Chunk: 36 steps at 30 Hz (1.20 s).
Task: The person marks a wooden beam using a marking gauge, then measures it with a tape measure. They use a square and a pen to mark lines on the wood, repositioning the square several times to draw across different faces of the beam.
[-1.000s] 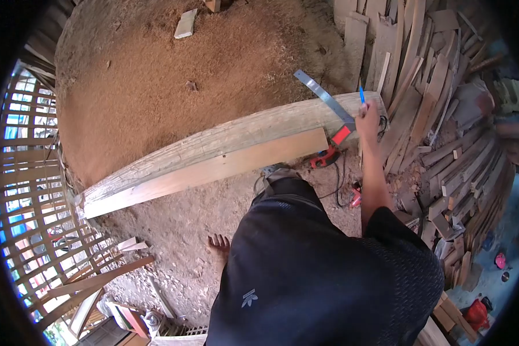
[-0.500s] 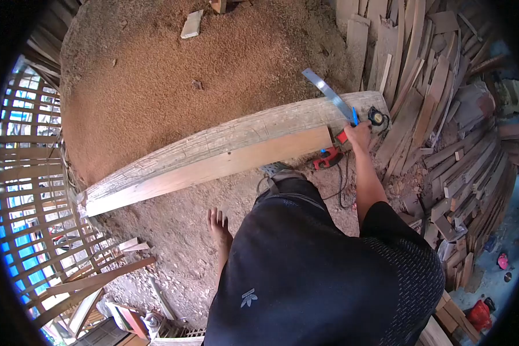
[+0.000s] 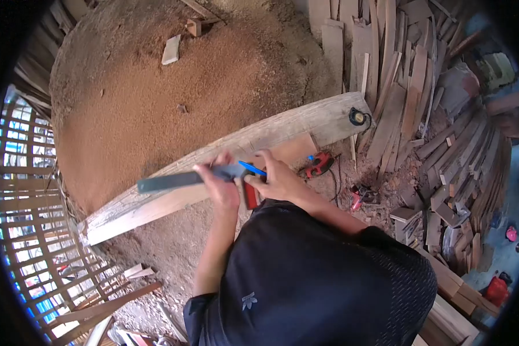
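Observation:
In front of my body, both hands hold a try square with a metal blade [image 3: 176, 180] and a red handle [image 3: 251, 195]. My left hand [image 3: 220, 185] is closed around the blade near the handle. My right hand [image 3: 278, 180] grips the handle end, with a blue pen [image 3: 252, 168] between its fingers. Below the square lies a smooth pale board [image 3: 147, 212], partly covered by my hands and arms. It rests along a longer, weathered plank [image 3: 328, 118] with a curved far edge. A round black tape measure [image 3: 359, 117] sits on the plank's right end.
A red power tool [image 3: 319, 164] with a cord lies on the ground right of my hands. Beyond the plank rises a sawdust heap [image 3: 173, 109] with a pale wood offcut [image 3: 171, 49] on it. Stacked boards [image 3: 406, 104] fill the right side; a slatted wall [image 3: 29, 202] stands left.
My right hand has brought the square and pen left from the plank's right end to in front of my body. My left hand has risen from my side and taken hold of the blade.

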Available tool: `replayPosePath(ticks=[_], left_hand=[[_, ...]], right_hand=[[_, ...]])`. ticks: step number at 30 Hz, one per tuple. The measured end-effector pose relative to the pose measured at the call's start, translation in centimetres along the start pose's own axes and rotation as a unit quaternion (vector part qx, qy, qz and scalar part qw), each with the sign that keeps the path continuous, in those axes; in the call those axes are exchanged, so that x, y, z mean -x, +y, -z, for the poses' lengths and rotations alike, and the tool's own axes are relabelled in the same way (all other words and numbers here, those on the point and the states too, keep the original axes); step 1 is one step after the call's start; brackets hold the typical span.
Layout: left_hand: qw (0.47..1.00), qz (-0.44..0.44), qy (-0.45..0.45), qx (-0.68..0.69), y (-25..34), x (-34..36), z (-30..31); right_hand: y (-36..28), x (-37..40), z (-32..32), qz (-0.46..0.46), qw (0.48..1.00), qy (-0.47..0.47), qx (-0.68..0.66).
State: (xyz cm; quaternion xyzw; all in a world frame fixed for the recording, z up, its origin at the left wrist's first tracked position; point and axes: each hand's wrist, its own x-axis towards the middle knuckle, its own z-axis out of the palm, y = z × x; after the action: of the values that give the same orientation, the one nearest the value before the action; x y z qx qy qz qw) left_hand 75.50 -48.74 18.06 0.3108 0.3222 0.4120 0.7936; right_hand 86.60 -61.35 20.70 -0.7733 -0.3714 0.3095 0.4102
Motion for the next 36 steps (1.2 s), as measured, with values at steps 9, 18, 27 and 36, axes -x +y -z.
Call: replayPosePath(ticks=[9, 18, 27, 36], left_hand=[[0.969, -0.039, 0.241, 0.035, 5.8, 3.6, 12.1], [0.900, 0.010, 0.421, 0.110, 5.5, 12.5, 23.4], [0.860, 0.030, 0.499, 0.099, 3.5, 16.4, 20.5], [0.838, -0.047, 0.522, 0.149, 2.7, 21.1, 19.8]], right_hand=[[22.2, -4.0, 24.3, -0.128, 0.880, 0.254, 0.381], [23.5, -7.9, 24.2, -0.166, 0.901, 0.166, 0.364], [6.2, -16.3, -1.2, 0.152, 0.952, -0.153, 0.217], [3.3, -20.7, -9.1, 0.230, 0.860, -0.312, 0.331]])
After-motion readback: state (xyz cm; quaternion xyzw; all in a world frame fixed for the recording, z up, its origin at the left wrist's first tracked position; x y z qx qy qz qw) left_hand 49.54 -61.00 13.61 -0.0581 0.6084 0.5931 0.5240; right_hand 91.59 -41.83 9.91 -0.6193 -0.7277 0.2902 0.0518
